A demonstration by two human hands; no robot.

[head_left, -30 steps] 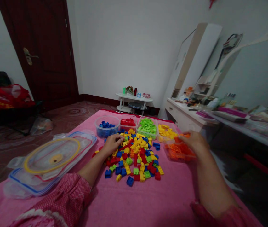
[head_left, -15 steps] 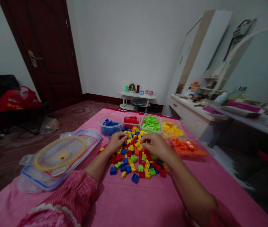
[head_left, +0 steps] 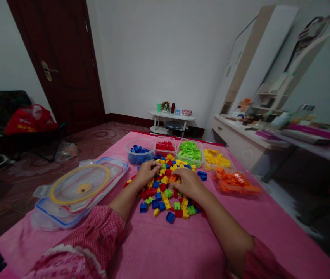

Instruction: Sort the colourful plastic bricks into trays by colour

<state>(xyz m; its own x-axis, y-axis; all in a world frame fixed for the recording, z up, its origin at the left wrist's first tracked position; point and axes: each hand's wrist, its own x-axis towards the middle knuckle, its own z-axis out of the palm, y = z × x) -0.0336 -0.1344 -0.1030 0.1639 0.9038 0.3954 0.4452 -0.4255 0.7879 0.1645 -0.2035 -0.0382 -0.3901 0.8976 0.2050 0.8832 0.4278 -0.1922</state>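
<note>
A heap of mixed building bricks (head_left: 167, 193) in red, yellow, blue, green and orange lies on the pink cloth (head_left: 182, 248). My left hand (head_left: 146, 173) rests on the heap's left side with its fingers curled onto the bricks. My right hand (head_left: 188, 182) lies on the heap's middle, fingers bent down around an orange brick (head_left: 172, 179). Behind the heap stand a round tub of blue bricks (head_left: 140, 152), a box of red bricks (head_left: 165, 146), a box of green bricks (head_left: 190, 151) and a box of yellow bricks (head_left: 215, 158). A box of orange bricks (head_left: 234, 181) sits to the right.
Several clear container lids (head_left: 80, 188) with yellow, red and blue rims are stacked at the left of the cloth. A white dresser (head_left: 240, 141) stands at the right, a small white table (head_left: 172, 118) by the far wall, a dark door (head_left: 63, 66) at the back left.
My right hand has come from the box of orange bricks at the right to the middle of the heap. My left hand stays on the heap's left side. The view has shifted slightly.
</note>
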